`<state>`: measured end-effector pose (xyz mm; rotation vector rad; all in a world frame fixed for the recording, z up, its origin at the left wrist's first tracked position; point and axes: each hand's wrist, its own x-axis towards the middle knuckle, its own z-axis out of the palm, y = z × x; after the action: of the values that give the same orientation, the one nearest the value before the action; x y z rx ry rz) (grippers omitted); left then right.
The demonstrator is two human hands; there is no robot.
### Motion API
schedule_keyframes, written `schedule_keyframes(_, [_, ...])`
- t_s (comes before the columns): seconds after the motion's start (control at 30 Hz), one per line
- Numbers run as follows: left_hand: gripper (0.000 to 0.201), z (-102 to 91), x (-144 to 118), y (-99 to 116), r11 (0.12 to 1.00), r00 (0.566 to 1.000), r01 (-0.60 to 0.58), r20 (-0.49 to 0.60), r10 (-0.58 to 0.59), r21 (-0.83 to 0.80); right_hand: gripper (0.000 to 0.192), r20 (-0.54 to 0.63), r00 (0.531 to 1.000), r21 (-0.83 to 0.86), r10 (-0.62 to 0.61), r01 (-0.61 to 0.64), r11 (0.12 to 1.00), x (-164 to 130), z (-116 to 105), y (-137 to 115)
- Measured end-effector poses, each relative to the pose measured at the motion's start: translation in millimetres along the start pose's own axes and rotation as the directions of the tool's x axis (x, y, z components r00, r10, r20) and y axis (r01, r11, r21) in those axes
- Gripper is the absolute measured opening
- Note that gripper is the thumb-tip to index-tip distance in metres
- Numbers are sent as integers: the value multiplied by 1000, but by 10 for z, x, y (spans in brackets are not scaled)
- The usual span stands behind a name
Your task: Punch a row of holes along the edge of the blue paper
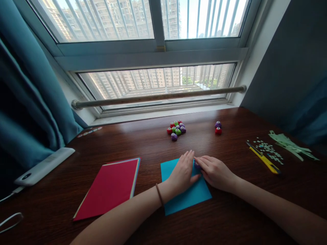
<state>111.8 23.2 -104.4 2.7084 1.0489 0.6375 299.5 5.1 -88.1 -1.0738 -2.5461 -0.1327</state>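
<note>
Both forearms reach in from the near edge of the table (230, 217) and meet over a blue sheet (178, 200) lying flat on the wood. My left hand (182, 172) lies palm down on the sheet, fingers straight and together, gripping nothing. My right hand (216, 172) rests on the sheet's right edge, fingers curled loosely, its fingertips touching a small purple punch (197, 165) that sits between the two hands. Most of the punch is hidden, so I cannot tell whether the right hand grips it or only presses it.

Left of my left hand, just apart from the blue sheet, lies a paper stack (109, 187) with a red sheet on top. Farther left, near the curtain (28, 102), lies a white device (43, 166) with a cable.

Beyond both hands, toward the window (155, 81), sits a punch cluster (176, 129) in red, green and purple. A punch pair (218, 127), one purple and one red, stands apart to its right.

Right of my right hand lies a yellow knife (264, 159). Beside it are scattered cutouts (268, 149), and beyond those, green scraps (291, 144).
</note>
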Motion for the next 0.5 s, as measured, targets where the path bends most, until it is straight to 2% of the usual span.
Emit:
schedule_keyframes(0.17, [77,2,-6,-22,997,997,71,40,-70,-24,38,2,996,258,89,-87,962,-8,14,226])
schedule_keyframes(0.3, [75,-17,-2,-15,997,996,77,52,-75,-33,28,-23,960,441,278,-240,865,-12,33,501])
schedule_keyframes(0.4, [74,-30,0,-9,996,995,81,58,-78,-44,27,-72,872,536,485,-376,756,-38,79,731])
schedule_keyframes(0.5, [73,-34,-1,-11,995,995,82,67,-78,-63,31,-162,733,487,660,-523,700,-91,144,935])
